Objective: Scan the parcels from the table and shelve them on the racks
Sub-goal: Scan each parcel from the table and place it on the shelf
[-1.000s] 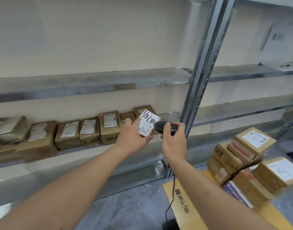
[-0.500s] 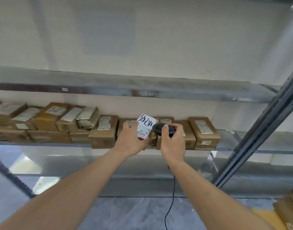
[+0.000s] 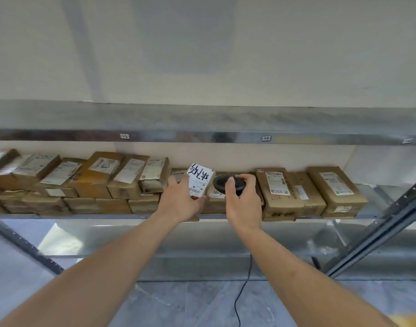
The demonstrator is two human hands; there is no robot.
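Parcel, a small one with a white label bearing black handwriting and a barcode, is sitting in the left hand, whose fingers and thumb are curling round its lower edges and holding it up in front of the middle shelf. Right hand is gripping a black scanner just beside the parcel, its head pointing toward the label, and a black cable is hanging down from it toward the floor. Behind both hands, a row of brown boxes with white labels is lying along the shelf, some stacked two high on the left, and more boxes are standing to the right. An upper shelf is running across above them. A slanted upright is crossing at the right
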